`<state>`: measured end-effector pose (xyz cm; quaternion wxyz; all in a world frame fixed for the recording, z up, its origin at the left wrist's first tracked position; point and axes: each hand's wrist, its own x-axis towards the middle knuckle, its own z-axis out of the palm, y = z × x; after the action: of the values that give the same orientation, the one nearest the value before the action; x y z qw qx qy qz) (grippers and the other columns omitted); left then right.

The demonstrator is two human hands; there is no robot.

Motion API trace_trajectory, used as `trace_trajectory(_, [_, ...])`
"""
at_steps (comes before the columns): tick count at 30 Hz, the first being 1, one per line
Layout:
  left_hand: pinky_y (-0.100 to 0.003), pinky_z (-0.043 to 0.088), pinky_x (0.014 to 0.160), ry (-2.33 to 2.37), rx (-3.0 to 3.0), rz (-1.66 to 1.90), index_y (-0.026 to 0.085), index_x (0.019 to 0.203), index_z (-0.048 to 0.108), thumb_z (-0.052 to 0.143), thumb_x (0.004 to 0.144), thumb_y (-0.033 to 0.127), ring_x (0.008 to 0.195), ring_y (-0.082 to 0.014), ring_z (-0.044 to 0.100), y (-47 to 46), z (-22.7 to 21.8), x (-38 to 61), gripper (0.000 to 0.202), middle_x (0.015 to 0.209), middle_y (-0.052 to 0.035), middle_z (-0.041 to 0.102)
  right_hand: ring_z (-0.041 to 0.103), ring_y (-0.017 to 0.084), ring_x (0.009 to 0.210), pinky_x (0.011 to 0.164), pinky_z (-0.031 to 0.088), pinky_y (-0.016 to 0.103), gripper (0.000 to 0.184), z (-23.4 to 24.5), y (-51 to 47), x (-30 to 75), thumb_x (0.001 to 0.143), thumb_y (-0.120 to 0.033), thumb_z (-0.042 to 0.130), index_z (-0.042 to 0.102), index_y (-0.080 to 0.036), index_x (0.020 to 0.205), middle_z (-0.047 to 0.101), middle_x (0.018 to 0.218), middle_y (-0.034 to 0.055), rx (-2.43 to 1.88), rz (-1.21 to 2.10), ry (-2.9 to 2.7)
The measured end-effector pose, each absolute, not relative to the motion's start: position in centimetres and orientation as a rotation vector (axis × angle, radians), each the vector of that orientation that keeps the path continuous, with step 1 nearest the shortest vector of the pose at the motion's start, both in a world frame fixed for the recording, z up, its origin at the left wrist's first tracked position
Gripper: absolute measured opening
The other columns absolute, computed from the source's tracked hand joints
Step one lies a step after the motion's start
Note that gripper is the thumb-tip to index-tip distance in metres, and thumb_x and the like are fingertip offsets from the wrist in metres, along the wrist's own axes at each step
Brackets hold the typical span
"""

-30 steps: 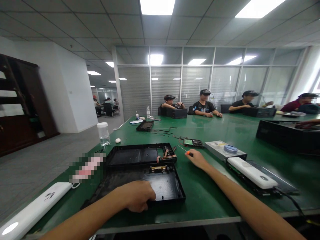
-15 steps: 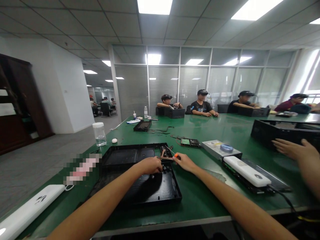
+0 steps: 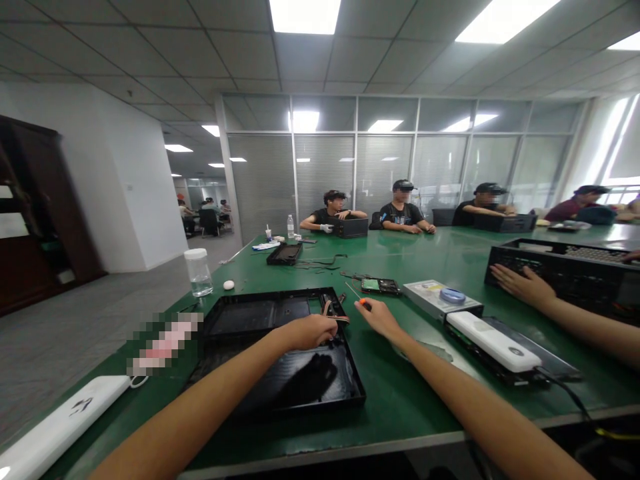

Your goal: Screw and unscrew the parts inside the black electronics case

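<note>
The case (image 3: 343, 385) lies open, ribbon (image 3: 342, 319) still in it; left hand (image 3: 316, 331) pinches the ribbon, right hand's (image 3: 379, 318) grip, beside the case, a screwdriver (image 3: 363, 303).

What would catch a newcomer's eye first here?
Probably the two bare forearms over the green table. The right hand has an orange-and-black screwdriver in its grip, beside shallow black trays; the left hand is at a striped cable. Far right, another person's hand is at a larger black case.
</note>
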<state>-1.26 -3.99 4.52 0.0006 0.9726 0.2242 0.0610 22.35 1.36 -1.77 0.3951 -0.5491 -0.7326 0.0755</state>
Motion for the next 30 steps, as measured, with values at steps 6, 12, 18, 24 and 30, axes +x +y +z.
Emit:
trace_trajectory(6, [-0.027,0.04,0.08,0.689,3.105,0.132,0.018,0.092,0.059,0.042,0.082,0.012,0.09,-0.0175,0.055,-2.6,3.1,0.6,0.021,0.093,-0.0046,0.061,0.055,0.018,0.061,0.055,0.036,0.025,0.043,-2.1,2.2,24.0,0.077,-0.051,0.039,0.064,-0.016,0.076,0.062,0.065,0.0046,-1.438,0.156,-1.796])
trace_trajectory(12, [-0.028,0.039,0.085,0.77,3.113,0.345,0.017,0.096,0.058,0.037,0.085,0.014,0.097,-0.0171,0.052,-3.1,1.0,0.4,0.023,0.097,-0.0067,0.058,0.055,0.018,0.06,0.056,0.037,0.025,0.042,-2.3,2.4,23.9,0.077,-0.049,0.041,0.066,-0.015,0.074,0.064,0.067,0.0056,-1.449,0.156,-1.804])
trace_trajectory(18, [-0.026,0.038,0.086,0.751,3.028,0.43,0.017,0.094,0.057,0.036,0.085,0.013,0.095,-0.0142,0.052,-2.9,1.3,0.6,0.023,0.099,-0.0049,0.058,0.056,0.019,0.061,0.056,0.037,0.025,0.041,-2.1,2.5,24.4,0.077,-0.049,0.041,0.065,-0.016,0.074,0.064,0.066,0.0046,-1.451,0.151,-1.815])
trace_trajectory(24, [-0.025,0.038,0.085,0.704,3.035,0.363,0.017,0.092,0.06,0.041,0.081,0.012,0.094,-0.0143,0.054,-2.4,1.0,0.9,0.022,0.094,-0.0039,0.061,0.057,0.02,0.065,0.058,0.038,0.026,0.04,-2.1,2.6,24.6,0.076,-0.047,0.043,0.066,-0.015,0.079,0.065,0.07,0.0059,-1.426,0.176,-1.832])
trace_trajectory(30, [-0.025,0.041,0.078,0.728,3.092,0.344,0.016,0.089,0.063,0.047,0.078,0.014,0.087,-0.016,0.056,-2.0,0.7,1.0,0.02,0.088,-0.0049,0.062,0.057,0.019,0.065,0.059,0.038,0.026,0.039,-2.0,2.5,24.6,0.076,-0.047,0.043,0.066,-0.015,0.078,0.065,0.07,0.0054,-1.409,0.201,-1.845])
